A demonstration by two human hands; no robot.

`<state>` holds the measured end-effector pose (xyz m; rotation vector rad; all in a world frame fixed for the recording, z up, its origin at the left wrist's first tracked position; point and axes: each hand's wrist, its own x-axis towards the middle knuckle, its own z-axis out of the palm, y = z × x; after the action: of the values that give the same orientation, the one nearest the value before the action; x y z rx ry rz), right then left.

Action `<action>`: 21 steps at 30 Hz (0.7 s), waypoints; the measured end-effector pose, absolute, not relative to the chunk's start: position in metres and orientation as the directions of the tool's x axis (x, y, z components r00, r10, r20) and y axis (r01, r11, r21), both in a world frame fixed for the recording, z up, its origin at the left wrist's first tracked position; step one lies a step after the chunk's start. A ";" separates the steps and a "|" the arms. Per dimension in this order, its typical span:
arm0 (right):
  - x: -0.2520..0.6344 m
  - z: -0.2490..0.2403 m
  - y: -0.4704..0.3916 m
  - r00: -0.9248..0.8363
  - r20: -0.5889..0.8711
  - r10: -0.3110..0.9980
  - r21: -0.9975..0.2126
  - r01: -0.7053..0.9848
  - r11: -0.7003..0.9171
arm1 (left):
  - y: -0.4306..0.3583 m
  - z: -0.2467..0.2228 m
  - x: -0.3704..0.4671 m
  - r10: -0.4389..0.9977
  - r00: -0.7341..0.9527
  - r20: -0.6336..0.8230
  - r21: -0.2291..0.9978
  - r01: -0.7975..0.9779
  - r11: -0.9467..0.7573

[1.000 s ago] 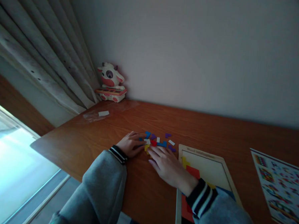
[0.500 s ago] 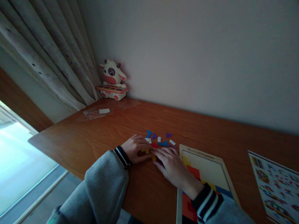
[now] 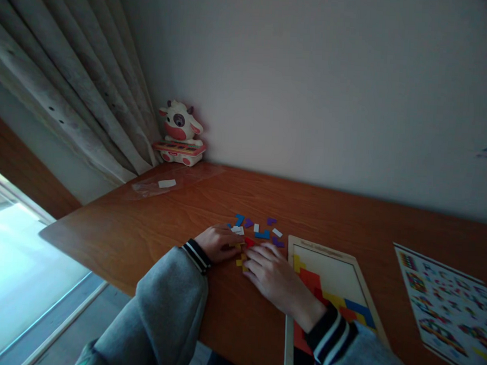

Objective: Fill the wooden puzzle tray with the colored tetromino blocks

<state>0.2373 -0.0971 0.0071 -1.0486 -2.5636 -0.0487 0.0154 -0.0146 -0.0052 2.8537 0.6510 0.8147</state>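
Note:
My left hand [image 3: 216,243] rests on the wooden table with its fingers bent. A small yellow puzzle piece [image 3: 237,246] shows between its thumb and fingers. My right hand [image 3: 268,271] lies palm down, fingers stretched and slightly apart. Its fingertips touch or nearly touch another yellow piece [image 3: 240,263], partly covered by them. Just beyond the fingers is a red piece [image 3: 249,241]. Blue pieces [image 3: 262,234], purple pieces [image 3: 278,242] and white pieces [image 3: 237,230] are scattered behind my hands.
Under my right forearm lies a framed puzzle board [image 3: 337,258], partly filled with coloured pieces. A printed picture sheet [image 3: 445,307] is farther right. At the back left stand a cow toy with a keyboard [image 3: 181,133] and clear plastic wrap [image 3: 145,188]. The table edge [image 3: 100,276] runs at left.
My right fingers have drawn back slightly from my left hand, uncovering more of the yellow piece between them. The whole view has shifted a little.

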 end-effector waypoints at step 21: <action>0.219 0.023 -0.111 -0.469 0.156 0.869 -0.479 0.734 0.482 | -0.014 -0.007 0.022 0.419 0.762 0.494 0.110 0.424 -0.899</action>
<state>0.2188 -0.1111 0.0226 -1.3403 -2.3543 0.4924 0.0222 -0.0141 -0.0071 2.9564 0.7074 0.8260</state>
